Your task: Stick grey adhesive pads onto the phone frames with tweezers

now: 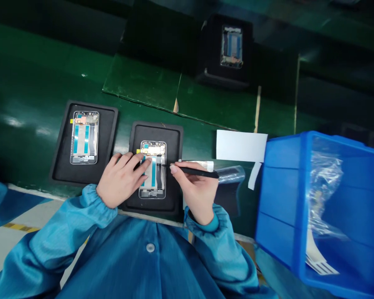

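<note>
An opened smartphone (157,178) lies on a black tray (174,141) in front of me, its circuit board and blue strips showing. My left hand (121,176) lies over the tray's left side, fingers spread, with fingertips resting on the phone's left part. Black tweezers (199,171) are pinched in my right hand (199,193). Their tips point left and reach the middle of the phone, near a dark flex cable; whether they grip anything is too small to tell.
On the left, another black tray (62,166) carries a second opened phone (84,141). A third phone (232,47) sits on dark trays at the back. White paper (241,146) and a clear plastic pouch (232,174) lie right of me, beside a blue bin (283,199) holding plastic wrap.
</note>
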The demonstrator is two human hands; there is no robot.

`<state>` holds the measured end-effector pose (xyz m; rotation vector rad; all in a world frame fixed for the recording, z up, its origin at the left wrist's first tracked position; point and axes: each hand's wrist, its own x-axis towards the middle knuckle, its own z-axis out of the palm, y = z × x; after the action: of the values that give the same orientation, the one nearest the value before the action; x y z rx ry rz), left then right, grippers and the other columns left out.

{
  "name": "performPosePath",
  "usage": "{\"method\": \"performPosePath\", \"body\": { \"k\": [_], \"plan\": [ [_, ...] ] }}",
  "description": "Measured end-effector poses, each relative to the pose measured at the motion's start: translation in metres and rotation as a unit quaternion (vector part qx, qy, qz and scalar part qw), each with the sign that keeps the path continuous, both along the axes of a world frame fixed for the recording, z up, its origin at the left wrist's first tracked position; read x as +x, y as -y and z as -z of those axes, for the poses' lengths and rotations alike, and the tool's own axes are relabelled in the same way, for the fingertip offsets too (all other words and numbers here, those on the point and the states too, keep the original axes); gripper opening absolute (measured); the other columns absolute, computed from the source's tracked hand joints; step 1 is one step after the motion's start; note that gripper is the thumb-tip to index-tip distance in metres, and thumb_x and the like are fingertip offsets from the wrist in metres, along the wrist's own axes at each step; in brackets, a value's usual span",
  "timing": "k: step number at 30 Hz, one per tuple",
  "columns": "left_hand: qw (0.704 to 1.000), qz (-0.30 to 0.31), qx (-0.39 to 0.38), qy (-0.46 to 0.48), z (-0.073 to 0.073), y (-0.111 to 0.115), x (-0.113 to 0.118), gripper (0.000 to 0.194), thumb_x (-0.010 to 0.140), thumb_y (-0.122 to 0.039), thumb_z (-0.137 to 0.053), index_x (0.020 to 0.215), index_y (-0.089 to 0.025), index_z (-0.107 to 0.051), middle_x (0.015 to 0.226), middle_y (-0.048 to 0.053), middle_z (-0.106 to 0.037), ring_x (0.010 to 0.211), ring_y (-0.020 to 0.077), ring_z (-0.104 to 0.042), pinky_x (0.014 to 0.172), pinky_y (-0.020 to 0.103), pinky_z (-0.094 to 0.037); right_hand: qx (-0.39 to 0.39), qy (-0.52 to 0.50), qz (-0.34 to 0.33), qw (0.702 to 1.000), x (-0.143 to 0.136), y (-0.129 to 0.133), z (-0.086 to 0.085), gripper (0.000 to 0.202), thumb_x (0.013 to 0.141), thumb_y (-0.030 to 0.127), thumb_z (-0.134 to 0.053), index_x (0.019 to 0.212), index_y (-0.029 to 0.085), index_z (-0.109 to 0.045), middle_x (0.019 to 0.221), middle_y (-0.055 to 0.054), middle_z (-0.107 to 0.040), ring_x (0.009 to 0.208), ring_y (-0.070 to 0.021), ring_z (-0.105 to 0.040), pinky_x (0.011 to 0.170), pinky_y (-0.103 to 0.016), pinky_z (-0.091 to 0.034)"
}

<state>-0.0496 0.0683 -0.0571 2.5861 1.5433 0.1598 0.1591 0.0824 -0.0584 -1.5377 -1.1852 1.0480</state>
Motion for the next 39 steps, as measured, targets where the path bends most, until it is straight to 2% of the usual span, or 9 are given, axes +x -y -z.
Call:
{"method": "performPosePath", "body": {
  "k": [4, 9, 21, 24, 27, 30, 32, 35, 39],
  "plan": [
    [0.999, 0.035, -0.021, 0.004, -0.006, 0.000, -0.010, 0.039, 0.095, -0.034, -0.058, 0.134, -0.030, -0.060, 0.133, 0.009, -0.061, 0.117, 0.0316, -0.055, 0.095, 0.048, -0.043, -0.005, 0.018, 0.025, 1.000, 0.022, 0.019, -0.002, 0.015, 0.075, 0.032, -0.084, 0.084, 0.023, -0.077, 0.081, -0.004, -0.077, 0.070, -0.0202, -0.072, 0.064, -0.033, -0.061],
    [1.000, 0.016, -0.017, -0.001, -0.010, 0.003, -0.009, 0.043, 0.094, -0.036, -0.058, 0.135, -0.021, -0.059, 0.134, 0.012, -0.060, 0.119, 0.0325, -0.055, 0.095, 0.049, -0.045, -0.022, 0.004, 0.079, 0.997, 0.056, 0.049, 0.010, 0.018, 0.073, 0.030, -0.085, 0.086, 0.021, -0.077, 0.076, -0.004, -0.076, 0.060, -0.0175, -0.068, 0.051, -0.028, -0.054],
    [0.996, 0.068, 0.020, -0.059, -0.026, -0.002, -0.011, 0.033, 0.093, -0.040, -0.055, 0.121, -0.026, -0.068, 0.132, 0.012, -0.062, 0.111, 0.0348, -0.060, 0.089, 0.051, -0.050, 0.007, -0.037, 0.232, 0.972, 0.145, 0.106, 0.034, 0.022, 0.073, 0.033, -0.084, 0.087, 0.018, -0.074, 0.081, -0.008, -0.078, 0.062, -0.0205, -0.072, 0.057, -0.033, -0.058],
    [0.996, 0.074, 0.031, -0.040, -0.032, -0.005, 0.024, 0.031, 0.094, -0.039, -0.054, 0.118, -0.024, -0.067, 0.127, 0.010, -0.064, 0.105, 0.0327, -0.061, 0.085, 0.048, -0.049, 0.022, -0.047, 0.250, 0.967, 0.159, 0.110, 0.040, 0.022, 0.075, 0.032, -0.083, 0.088, 0.018, -0.074, 0.082, -0.007, -0.078, 0.062, -0.0192, -0.071, 0.059, -0.032, -0.058],
    [0.995, 0.091, 0.021, 0.018, -0.032, -0.008, 0.094, 0.029, 0.093, -0.036, -0.058, 0.119, -0.023, -0.065, 0.122, 0.008, -0.066, 0.104, 0.0290, -0.061, 0.084, 0.043, -0.048, 0.036, -0.072, 0.251, 0.965, 0.167, 0.110, 0.046, 0.020, 0.076, 0.031, -0.082, 0.089, 0.018, -0.074, 0.083, -0.007, -0.077, 0.064, -0.0177, -0.071, 0.063, -0.032, -0.058],
    [0.993, 0.106, -0.004, 0.057, -0.021, -0.016, 0.166, 0.031, 0.089, -0.034, -0.066, 0.117, -0.021, -0.064, 0.121, 0.010, -0.065, 0.107, 0.0279, -0.058, 0.084, 0.041, -0.047, 0.048, -0.092, 0.243, 0.964, 0.170, 0.106, 0.049, 0.019, 0.076, 0.029, -0.082, 0.089, 0.018, -0.075, 0.083, -0.006, -0.077, 0.064, -0.0165, -0.070, 0.065, -0.031, -0.057],
    [0.993, 0.102, -0.014, 0.055, -0.009, -0.024, 0.201, 0.043, 0.082, -0.037, -0.075, 0.119, -0.019, -0.061, 0.123, 0.011, -0.062, 0.110, 0.0298, -0.056, 0.084, 0.040, -0.046, 0.057, -0.100, 0.240, 0.964, 0.172, 0.102, 0.050, 0.018, 0.076, 0.029, -0.083, 0.089, 0.019, -0.075, 0.083, -0.005, -0.077, 0.065, -0.0162, -0.070, 0.066, -0.031, -0.057],
    [0.994, 0.097, -0.032, 0.041, 0.007, -0.035, 0.224, 0.043, 0.078, -0.031, -0.080, 0.115, -0.018, -0.061, 0.119, 0.010, -0.063, 0.107, 0.0290, -0.057, 0.083, 0.039, -0.045, 0.071, -0.107, 0.234, 0.964, 0.176, 0.096, 0.048, 0.018, 0.076, 0.029, -0.083, 0.090, 0.020, -0.075, 0.084, -0.005, -0.078, 0.067, -0.0165, -0.070, 0.069, -0.032, -0.058],
    [0.990, 0.116, -0.048, 0.062, 0.017, -0.042, 0.223, 0.019, 0.089, -0.023, -0.068, 0.107, -0.019, -0.065, 0.105, 0.006, -0.069, 0.096, 0.0235, -0.061, 0.083, 0.036, -0.046, 0.087, -0.092, 0.214, 0.969, 0.181, 0.087, 0.041, 0.017, 0.077, 0.032, -0.081, 0.089, 0.020, -0.075, 0.086, -0.005, -0.077, 0.074, -0.0193, -0.073, 0.071, -0.034, -0.061]
  ]
}}
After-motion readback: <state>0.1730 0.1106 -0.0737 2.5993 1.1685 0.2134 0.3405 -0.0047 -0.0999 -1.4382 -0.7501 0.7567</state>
